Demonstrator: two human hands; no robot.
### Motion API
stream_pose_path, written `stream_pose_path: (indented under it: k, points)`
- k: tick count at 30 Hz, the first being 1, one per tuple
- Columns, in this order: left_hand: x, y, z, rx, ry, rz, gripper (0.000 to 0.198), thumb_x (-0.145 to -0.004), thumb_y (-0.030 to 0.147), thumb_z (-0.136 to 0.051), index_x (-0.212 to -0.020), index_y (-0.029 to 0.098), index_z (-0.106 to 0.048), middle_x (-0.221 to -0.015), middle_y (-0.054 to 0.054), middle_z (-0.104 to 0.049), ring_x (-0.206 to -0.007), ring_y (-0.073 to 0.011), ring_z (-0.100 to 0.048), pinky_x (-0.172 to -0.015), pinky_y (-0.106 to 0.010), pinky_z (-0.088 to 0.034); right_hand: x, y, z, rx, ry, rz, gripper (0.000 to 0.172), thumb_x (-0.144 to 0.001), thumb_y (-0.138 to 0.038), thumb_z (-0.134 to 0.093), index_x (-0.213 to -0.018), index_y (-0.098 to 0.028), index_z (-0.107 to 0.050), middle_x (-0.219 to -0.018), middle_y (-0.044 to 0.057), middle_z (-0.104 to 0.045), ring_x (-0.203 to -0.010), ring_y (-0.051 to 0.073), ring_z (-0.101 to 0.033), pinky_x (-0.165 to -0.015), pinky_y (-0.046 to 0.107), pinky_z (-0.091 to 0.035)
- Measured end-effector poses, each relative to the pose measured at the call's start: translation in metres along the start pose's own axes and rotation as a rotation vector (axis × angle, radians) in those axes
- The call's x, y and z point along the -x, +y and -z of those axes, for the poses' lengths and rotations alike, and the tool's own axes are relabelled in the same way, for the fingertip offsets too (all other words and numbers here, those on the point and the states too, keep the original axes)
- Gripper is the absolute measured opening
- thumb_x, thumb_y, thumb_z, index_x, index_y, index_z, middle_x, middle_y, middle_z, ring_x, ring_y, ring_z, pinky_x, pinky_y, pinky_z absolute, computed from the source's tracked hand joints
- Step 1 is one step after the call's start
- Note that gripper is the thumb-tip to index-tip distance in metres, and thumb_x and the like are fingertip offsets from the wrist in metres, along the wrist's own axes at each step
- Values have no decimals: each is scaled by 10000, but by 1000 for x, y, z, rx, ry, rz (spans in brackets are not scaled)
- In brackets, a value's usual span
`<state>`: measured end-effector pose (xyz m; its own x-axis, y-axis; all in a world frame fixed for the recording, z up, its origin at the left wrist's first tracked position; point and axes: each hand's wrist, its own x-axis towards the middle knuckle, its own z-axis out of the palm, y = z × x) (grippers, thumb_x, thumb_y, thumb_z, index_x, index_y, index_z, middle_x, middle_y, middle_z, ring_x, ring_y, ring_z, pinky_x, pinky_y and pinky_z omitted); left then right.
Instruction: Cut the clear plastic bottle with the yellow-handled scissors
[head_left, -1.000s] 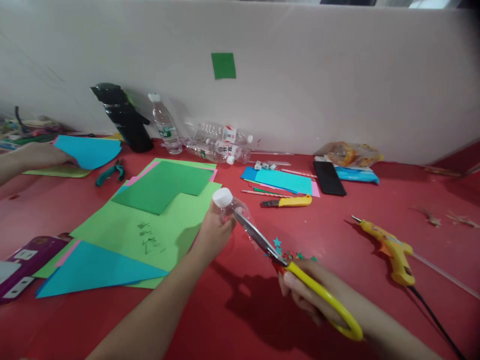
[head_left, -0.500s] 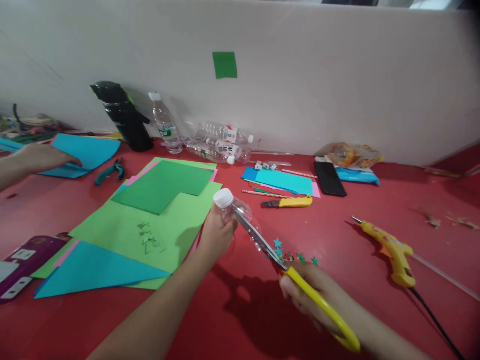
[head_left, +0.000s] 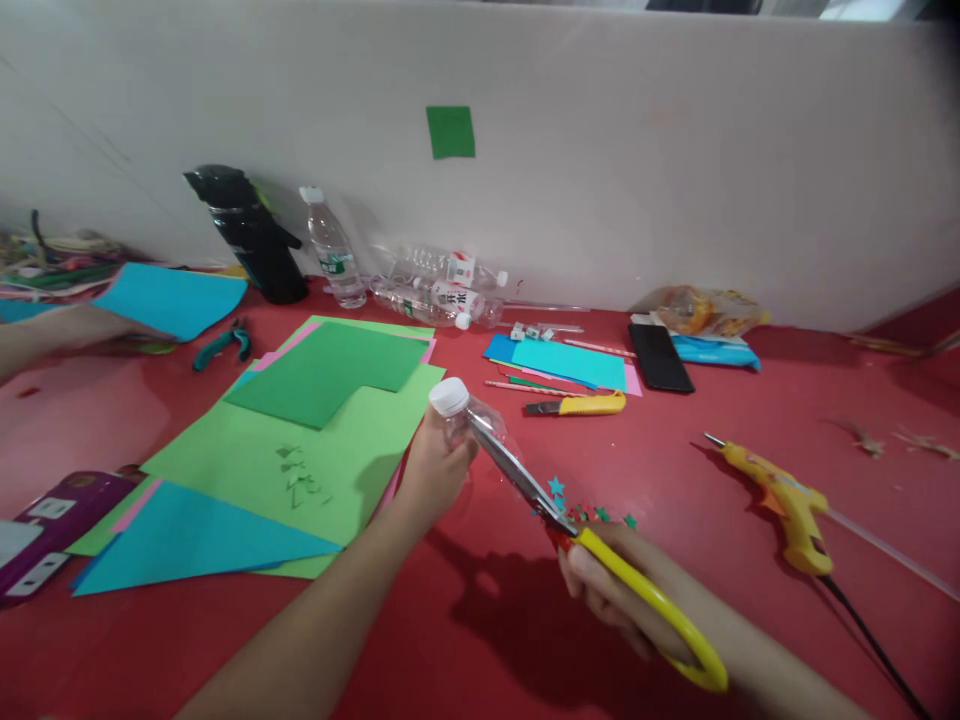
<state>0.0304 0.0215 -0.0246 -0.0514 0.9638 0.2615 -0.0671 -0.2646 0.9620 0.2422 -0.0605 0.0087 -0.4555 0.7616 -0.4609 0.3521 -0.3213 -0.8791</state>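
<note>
Head view finds us with our left hand (head_left: 435,465) raised above the red tabletop (head_left: 420,650), its fingers wrapped round the neck of a clear bottle piece (head_left: 455,430) that wears a white cap (head_left: 449,396). Our right hand (head_left: 626,575) grips the yellow handle of the scissors (head_left: 521,475), fingers curled about it, and the blades point up to the clear plastic beside the neck; we cannot tell whether they bite into it. Small stars (head_left: 556,487) lie just beyond our right hand, and a yellow cutter (head_left: 592,404) lies farther back, near a black phone (head_left: 661,357). To the right rests a yellow glue gun (head_left: 787,505). At our left we have light green paper (head_left: 232,465), with a dark green sheet (head_left: 330,365) over part of it and blue paper (head_left: 195,545) at its near edge. Past the pliers (head_left: 216,350), another person's hand (head_left: 90,328) is at a blue sheet (head_left: 176,300).
</note>
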Motion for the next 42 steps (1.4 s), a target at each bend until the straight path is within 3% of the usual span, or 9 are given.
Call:
stream_pose_path:
  k: [12, 18, 24, 27, 30, 33, 39, 42]
  points:
    - [0, -3, 2, -22, 7, -5, 179, -739, 144, -626, -898, 197, -565, -831, -20, -683, -806, -171, -664, -804, -325, -493, -7, 12, -1, 6, 11, 112, 519, -835, -695, -554, -664, -235, -382, -494, -105, -280, -428, 66, -245, -393, 221, -163]
    - [1, 1, 0, -27, 13, 6, 179, -737, 125, -621, -890, 197, -563, -841, -21, -695, -810, -167, -671, -798, -318, -500, -5, 6, -3, 6, 29, 76, 490, -838, -641, -574, -651, -243, -359, -468, -105, -294, -400, 59, -233, -366, 216, -153]
    - [-4, 7, -1, 113, 102, 129, 207, -711, 233, -682, -837, 198, -521, -760, -8, -685, -736, -172, -665, -765, -332, -512, 0, -1, -2, 43, 32, 7, 456, -827, -649, -548, -697, -231, -420, -486, -114, -321, -374, 52, -292, -334, 153, -293]
    - [-7, 13, 2, 257, 174, 201, 281, -707, 264, -711, -898, 196, -515, -839, -13, -693, -794, -171, -674, -822, -350, -516, -3, 6, 2, 60, 32, 31, 484, -844, -686, -501, -705, -230, -414, -474, -116, -323, -364, 51, -311, -341, 150, -318]
    - [-5, 18, 4, 417, 142, 306, 377, -669, 210, -754, -973, 194, -533, -965, -19, -688, -905, -172, -677, -906, -360, -507, -11, 18, 9, 34, 40, -9, 489, -869, -691, -466, -708, -232, -418, -439, -120, -309, -342, 53, -270, -322, 156, -284]
    - [-1, 20, 5, 512, 105, 389, 421, -615, 144, -754, -986, 196, -560, -948, -14, -687, -912, -186, -683, -920, -380, -517, -17, 25, 12, -1, 107, -40, 469, -886, -666, -477, -710, -235, -421, -449, -115, -322, -325, 60, -305, -313, 166, -283]
    - [4, 16, 6, 592, -6, 529, 409, -624, 132, -723, -1010, 195, -606, -965, -24, -704, -889, -208, -700, -880, -402, -555, -18, 11, 9, 71, 150, -2, 443, -849, -635, -543, -696, -243, -402, -451, -112, -326, -326, 67, -312, -327, 191, -252]
    - [9, 17, -1, 530, -42, 557, 298, -705, 186, -717, -984, 168, -614, -960, -68, -714, -870, -208, -704, -841, -367, -556, -20, 4, 8, 140, 285, 89, 379, -783, -548, -622, -677, -242, -426, -495, -87, -370, -404, 89, -363, -374, 210, -265]
